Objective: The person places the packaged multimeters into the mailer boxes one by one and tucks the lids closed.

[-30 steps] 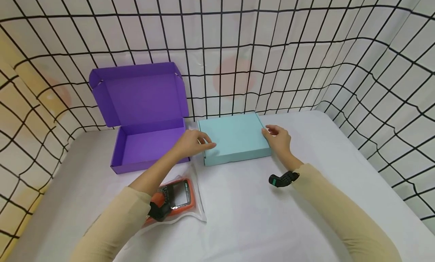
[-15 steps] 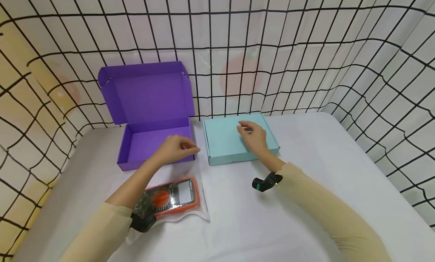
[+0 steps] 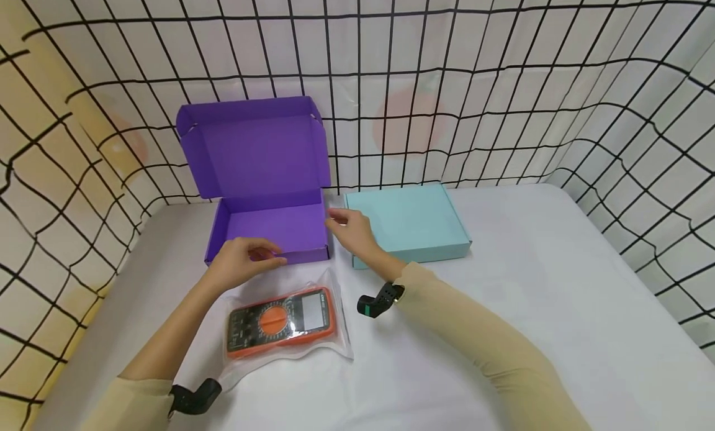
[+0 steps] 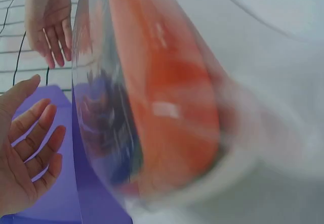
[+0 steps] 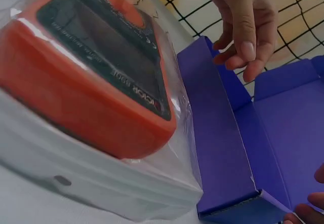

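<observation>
An open purple cardboard box point(image 3: 254, 148) stands at the back left, its lid raised against the net and its tray bare inside. My left hand point(image 3: 242, 260) hovers at the box's front wall, fingers loosely bent with nothing in them. Beside the box's right wall is my right hand point(image 3: 353, 232), also holding nothing, overlapping the left end of a closed light-blue box point(image 3: 416, 223). In front of the purple box lies an orange and black multimeter point(image 3: 279, 322) in a clear plastic bag point(image 3: 343, 338). The right wrist view shows the multimeter point(image 5: 91, 77) close up.
Black netting point(image 3: 385, 74) rises along the back and both sides of the white-covered table point(image 3: 536, 282). Each wrist carries a black strapped-on camera, such as the right one point(image 3: 377, 300).
Both hands have moved left: the right hand from the light-blue box's right edge across to its left end, the left hand down to the purple box's front. The multimeter is now fully uncovered.
</observation>
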`<action>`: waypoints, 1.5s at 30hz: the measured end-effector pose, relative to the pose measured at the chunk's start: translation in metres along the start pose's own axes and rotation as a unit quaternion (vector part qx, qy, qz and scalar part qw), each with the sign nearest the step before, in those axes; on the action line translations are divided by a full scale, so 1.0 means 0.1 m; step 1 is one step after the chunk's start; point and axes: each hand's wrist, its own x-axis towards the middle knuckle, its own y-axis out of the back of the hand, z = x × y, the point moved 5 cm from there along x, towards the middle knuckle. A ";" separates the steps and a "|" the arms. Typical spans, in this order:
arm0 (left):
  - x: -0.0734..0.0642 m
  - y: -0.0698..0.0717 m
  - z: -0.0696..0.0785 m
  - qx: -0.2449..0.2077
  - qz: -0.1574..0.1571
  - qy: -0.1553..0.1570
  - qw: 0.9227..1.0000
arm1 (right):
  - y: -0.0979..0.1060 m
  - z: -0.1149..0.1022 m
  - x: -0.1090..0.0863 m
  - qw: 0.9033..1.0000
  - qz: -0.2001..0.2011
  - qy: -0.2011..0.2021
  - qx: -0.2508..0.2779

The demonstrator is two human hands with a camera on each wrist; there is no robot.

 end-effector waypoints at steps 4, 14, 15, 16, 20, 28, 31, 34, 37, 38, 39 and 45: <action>-0.05 0.05 -0.04 -0.001 0.004 0.007 1.000 | -0.05 0.00 0.03 1.000 -0.001 -0.018 -0.001; -0.25 -0.14 0.03 0.020 -0.047 -0.009 0.999 | -0.17 0.03 0.05 0.997 -0.034 -0.054 -0.038; -0.28 -0.17 0.06 0.028 -0.056 -0.016 0.998 | -0.17 0.02 0.05 0.997 -0.038 -0.049 -0.050; -0.32 -0.20 0.08 0.036 -0.065 -0.020 0.997 | -0.18 0.02 0.06 0.996 -0.042 -0.042 -0.063; -0.45 -0.29 0.15 0.058 -0.096 -0.024 0.993 | -0.18 -0.02 0.09 0.994 -0.055 -0.017 -0.095; -0.66 -0.37 0.20 0.127 -0.135 -0.024 0.982 | -0.22 -0.02 0.12 0.991 -0.072 -0.023 -0.113; -0.70 -0.42 0.23 0.167 -0.129 -0.039 0.977 | -0.25 -0.02 0.12 0.989 -0.072 -0.021 -0.129; -0.72 -0.44 0.24 0.182 -0.106 -0.055 0.976 | -0.28 -0.03 0.11 0.988 -0.083 -0.028 -0.127; -0.73 -0.45 0.22 0.184 -0.087 -0.063 0.977 | -0.30 -0.04 0.10 0.988 -0.090 -0.036 -0.123; -0.73 -0.45 0.21 0.185 -0.083 -0.064 0.977 | -0.31 -0.05 0.09 0.987 -0.091 -0.035 -0.124; -0.73 -0.45 0.20 0.189 -0.079 -0.064 0.977 | -0.31 -0.06 0.10 0.987 -0.092 -0.033 -0.129; -0.72 -0.46 0.20 0.197 -0.072 -0.071 0.975 | -0.31 -0.06 0.09 0.983 -0.096 -0.028 -0.151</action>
